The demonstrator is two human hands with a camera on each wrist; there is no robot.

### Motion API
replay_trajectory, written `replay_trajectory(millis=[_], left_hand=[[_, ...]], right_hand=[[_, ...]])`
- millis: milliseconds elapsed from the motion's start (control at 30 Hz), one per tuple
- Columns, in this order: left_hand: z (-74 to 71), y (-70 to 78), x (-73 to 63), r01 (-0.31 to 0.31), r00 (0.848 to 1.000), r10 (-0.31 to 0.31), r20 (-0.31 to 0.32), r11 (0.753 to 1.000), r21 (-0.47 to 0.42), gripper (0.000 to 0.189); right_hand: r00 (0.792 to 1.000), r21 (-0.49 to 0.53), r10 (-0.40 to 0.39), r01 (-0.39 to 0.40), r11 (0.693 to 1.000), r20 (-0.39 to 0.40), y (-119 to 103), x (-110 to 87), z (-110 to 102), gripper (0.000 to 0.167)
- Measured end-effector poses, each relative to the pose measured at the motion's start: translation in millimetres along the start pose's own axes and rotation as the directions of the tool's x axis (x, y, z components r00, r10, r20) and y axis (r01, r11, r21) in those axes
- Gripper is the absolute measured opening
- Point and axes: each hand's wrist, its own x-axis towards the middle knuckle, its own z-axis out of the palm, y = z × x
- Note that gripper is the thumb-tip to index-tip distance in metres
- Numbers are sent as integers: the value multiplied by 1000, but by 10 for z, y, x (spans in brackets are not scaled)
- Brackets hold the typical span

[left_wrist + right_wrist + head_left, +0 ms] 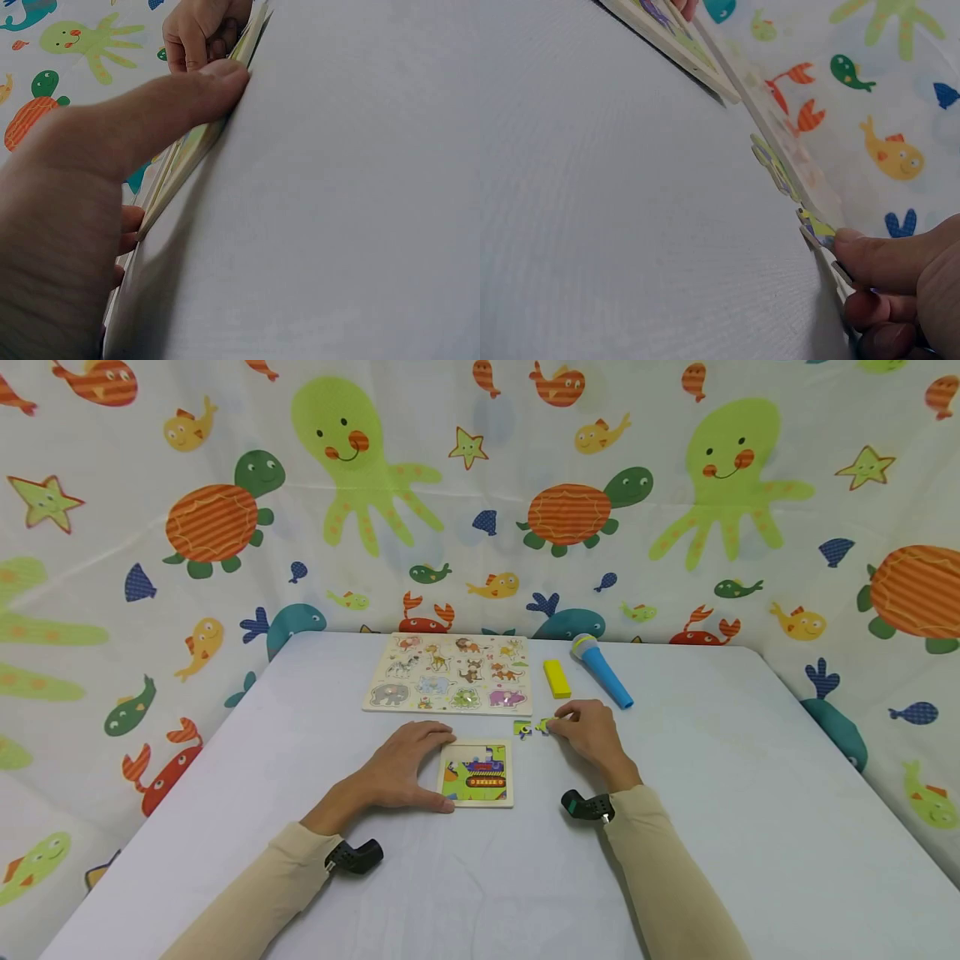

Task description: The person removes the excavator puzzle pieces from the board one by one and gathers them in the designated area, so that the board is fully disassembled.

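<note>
- White surface (465, 902): extends beneath both hands and past them on either side; its far edge meets the backdrop.
- Printed backdrop (465, 489): rises beyond both hands and runs down the left and right sides of the surface. Pattern: green octopuses, orange-shelled turtles, red crabs, fish, whales and stars on white.
- Left hand (397, 768): thumb and fingers spread to span the small puzzle frame (511, 777), gripping it at its near and far edges. The frame lies to the right of this palm, on the surface, with a vehicle picture inside.
- Right hand (590, 737): narrow; thumb and finger pinch a small puzzle piece (544, 727).
- Loose piece (522, 728): on the surface, left of the right hand, just beside the pinched one and beyond the frame's far right corner.
- Animal board (446, 704): wooden, beyond the left hand, extending rightward toward the right hand.
- Yellow block (557, 679): directly beyond the right hand, to the right of the board.
- Toy microphone (606, 675): blue handle, beyond the right hand, lying diagonally to the right of the block.
- Beige sleeves (667, 868): behind each hand; a black device (588, 807) is worn at each wrist.
</note>
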Motion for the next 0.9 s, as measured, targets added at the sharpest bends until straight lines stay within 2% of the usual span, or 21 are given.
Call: replay_trajectory(millis=[300,900], left_hand=[[-5,-2,11,3,1000,-3,0,1000,-5,106],[14,-24,7,7,1000,-7,-3,1000,-5,106]], right_hand=[[1000,-48,14,-15,999,-28,-13,0,4,25],[999,-26,15,-16,1000,-35,-15,-20,17,25]])
